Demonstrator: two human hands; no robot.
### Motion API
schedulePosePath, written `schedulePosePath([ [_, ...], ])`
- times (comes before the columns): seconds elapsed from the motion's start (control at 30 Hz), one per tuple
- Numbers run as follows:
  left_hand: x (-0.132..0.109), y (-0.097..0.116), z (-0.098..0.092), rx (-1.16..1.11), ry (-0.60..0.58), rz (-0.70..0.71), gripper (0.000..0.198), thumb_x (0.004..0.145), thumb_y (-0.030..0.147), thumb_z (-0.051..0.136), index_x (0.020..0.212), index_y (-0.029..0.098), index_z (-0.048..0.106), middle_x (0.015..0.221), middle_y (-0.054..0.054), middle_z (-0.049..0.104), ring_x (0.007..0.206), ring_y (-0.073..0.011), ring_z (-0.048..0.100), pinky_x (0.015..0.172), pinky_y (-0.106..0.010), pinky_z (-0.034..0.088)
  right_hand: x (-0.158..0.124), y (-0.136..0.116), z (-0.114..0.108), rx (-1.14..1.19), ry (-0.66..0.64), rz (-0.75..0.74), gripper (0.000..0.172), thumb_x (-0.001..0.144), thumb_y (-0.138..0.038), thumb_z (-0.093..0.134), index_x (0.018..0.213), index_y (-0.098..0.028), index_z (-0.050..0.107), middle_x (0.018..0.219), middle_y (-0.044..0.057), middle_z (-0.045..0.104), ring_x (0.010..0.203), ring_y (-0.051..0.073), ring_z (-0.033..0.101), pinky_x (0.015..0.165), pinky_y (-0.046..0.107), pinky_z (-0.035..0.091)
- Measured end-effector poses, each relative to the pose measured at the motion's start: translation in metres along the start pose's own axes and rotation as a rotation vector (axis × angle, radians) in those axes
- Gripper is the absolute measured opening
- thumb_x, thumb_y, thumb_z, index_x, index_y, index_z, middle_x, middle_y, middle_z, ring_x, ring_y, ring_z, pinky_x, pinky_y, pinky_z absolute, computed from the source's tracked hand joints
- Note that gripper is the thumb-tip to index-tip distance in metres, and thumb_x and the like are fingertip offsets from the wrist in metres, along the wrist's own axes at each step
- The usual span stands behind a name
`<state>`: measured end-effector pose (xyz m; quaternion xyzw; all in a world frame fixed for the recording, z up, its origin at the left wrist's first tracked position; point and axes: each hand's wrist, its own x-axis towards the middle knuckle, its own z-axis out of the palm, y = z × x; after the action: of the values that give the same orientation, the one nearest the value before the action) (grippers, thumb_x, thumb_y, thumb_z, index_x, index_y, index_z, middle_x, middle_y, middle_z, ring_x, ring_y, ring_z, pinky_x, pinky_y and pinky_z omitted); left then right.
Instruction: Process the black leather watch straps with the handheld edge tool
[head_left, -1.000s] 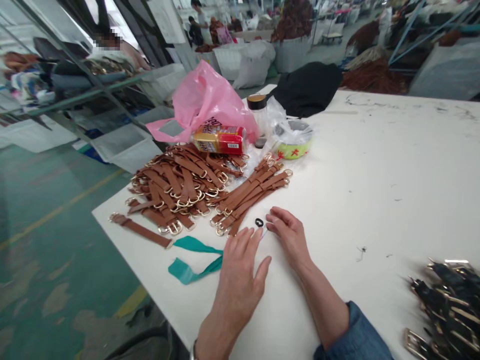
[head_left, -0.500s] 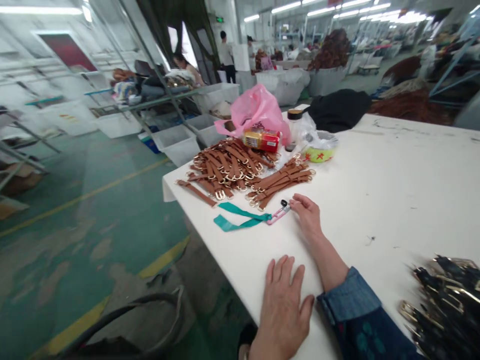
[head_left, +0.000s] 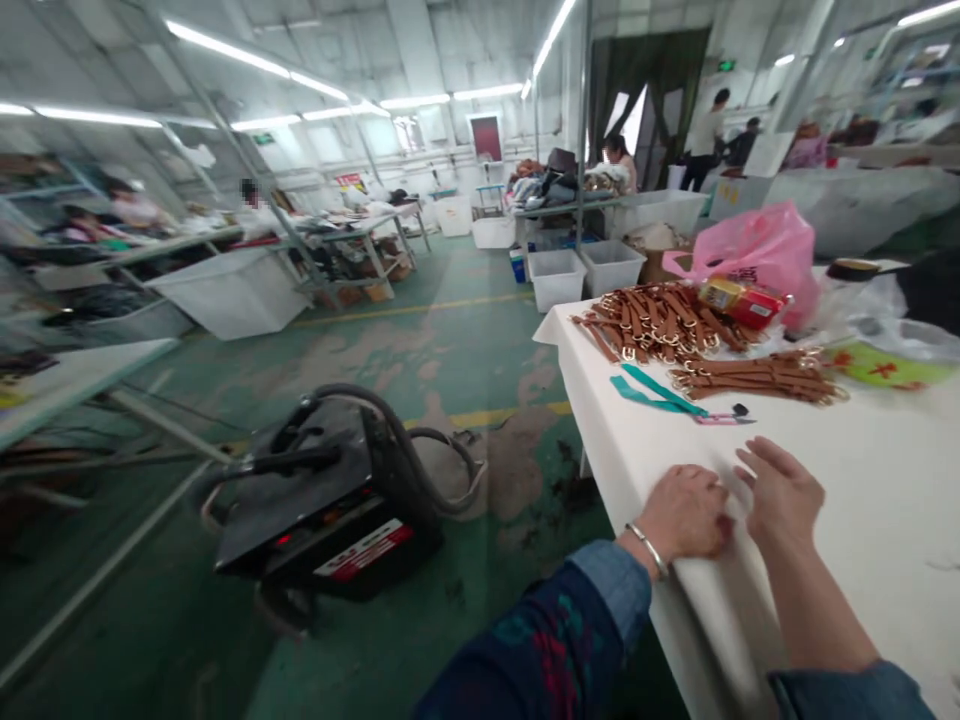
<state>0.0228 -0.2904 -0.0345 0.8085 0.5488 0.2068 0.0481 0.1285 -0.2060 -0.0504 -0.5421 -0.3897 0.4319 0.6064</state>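
left hand [head_left: 686,515] loosely curled beside right hand [head_left: 780,492] lying flat, both palm down.

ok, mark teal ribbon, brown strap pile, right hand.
teal ribbon [head_left: 658,390], head view, middle of the strip.
brown strap pile [head_left: 660,320], head view, top of the heap.
right hand [head_left: 780,492], head view, back of the hand.

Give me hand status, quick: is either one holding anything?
Left hand: palm down at the edge of the table, holding nothing.
Right hand: open, flat on the table, holding nothing.
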Motion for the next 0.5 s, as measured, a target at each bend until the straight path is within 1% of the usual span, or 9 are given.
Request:
schedulePosePath([
  [0.07,-0.011,0.003,-0.002,0.021,0.027,-0.037,0.032,0.082,0.034,0.046,0.099,0.012,0.061,0.1,-0.01,0.062,0.104,-0.0206,0.052,0.095,-0.036,0.04,-0.032,0.0,-0.004,-0.01,-0.079,-0.013,0.051,0.055,-0.035,0.075,0.102,-0.015,0.067,0.097,0.009,0.066,0.072,0.018,0.061,0.061,0.032,0.052],
  [0.13,-0.031,0.009,-0.006,0.035,0.055,-0.081,0.032,0.083,0.034,0.044,0.102,0.014,0.061,0.108,-0.01,0.061,0.108,-0.0206,0.051,0.098,-0.037,0.039,-0.059,0.002,-0.012,-0.043,-0.143,-0.046,0.053,0.056,-0.038,0.074,0.103,-0.015,0.067,0.096,0.01,0.067,0.071,0.019,0.061,0.061,0.033,0.053],
  [0.23,-0.077,0.025,-0.01,0.036,0.093,-0.16,0.035,0.086,0.035,0.041,0.112,0.017,0.057,0.128,-0.011,0.052,0.123,-0.0226,0.042,0.104,-0.042,0.034,-0.088,0.007,-0.028,-0.088,-0.143,-0.092,0.055,0.057,-0.042,0.072,0.104,-0.014,0.068,0.097,0.011,0.068,0.078,0.023,0.063,0.068,0.038,0.054],
  [0.3,-0.116,0.037,-0.012,0.029,0.104,-0.236,0.041,0.088,0.031,0.039,0.126,0.017,0.047,0.137,-0.014,0.044,0.129,-0.0245,0.036,0.104,-0.045,0.035,-0.103,0.008,-0.039,-0.162,-0.154,-0.102,0.054,0.059,-0.043,0.07,0.104,-0.014,0.068,0.098,0.011,0.068,0.085,0.027,0.063,0.077,0.043,0.053],
  [0.33,-0.137,0.043,-0.013,0.023,0.095,-0.274,0.044,0.088,0.03,0.039,0.13,0.016,0.043,0.138,-0.016,0.042,0.127,-0.0251,0.038,0.103,-0.045,0.037,-0.109,0.008,-0.045,-0.219,-0.174,-0.095,0.052,0.061,-0.043,0.068,0.104,-0.014,0.068,0.098,0.011,0.069,0.088,0.028,0.063,0.082,0.045,0.051],
  [0.37,-0.158,0.049,-0.014,0.015,0.074,-0.304,0.044,0.088,0.031,0.041,0.13,0.016,0.043,0.137,-0.016,0.043,0.124,-0.0249,0.042,0.101,-0.045,0.039,-0.115,0.007,-0.05,-0.285,-0.202,-0.085,0.051,0.062,-0.042,0.067,0.105,-0.015,0.068,0.097,0.011,0.069,0.091,0.029,0.063,0.086,0.046,0.049],
  [0.43,-0.197,0.062,-0.019,-0.003,0.005,-0.347,0.039,0.087,0.034,0.048,0.122,0.017,0.05,0.124,-0.012,0.054,0.111,-0.0223,0.052,0.091,-0.041,0.047,-0.122,0.007,-0.058,-0.411,-0.25,-0.076,0.048,0.064,-0.041,0.064,0.106,-0.017,0.068,0.096,0.01,0.07,0.094,0.031,0.062,0.092,0.048,0.044],
  [0.5,-0.229,0.077,-0.026,-0.012,-0.054,-0.397,0.036,0.086,0.037,0.051,0.115,0.017,0.054,0.113,-0.008,0.059,0.097,-0.0186,0.058,0.082,-0.039,0.05,-0.126,0.009,-0.062,-0.48,-0.288,-0.088,0.048,0.066,-0.04,0.063,0.108,-0.018,0.068,0.096,0.009,0.07,0.096,0.031,0.062,0.095,0.048,0.042],
])
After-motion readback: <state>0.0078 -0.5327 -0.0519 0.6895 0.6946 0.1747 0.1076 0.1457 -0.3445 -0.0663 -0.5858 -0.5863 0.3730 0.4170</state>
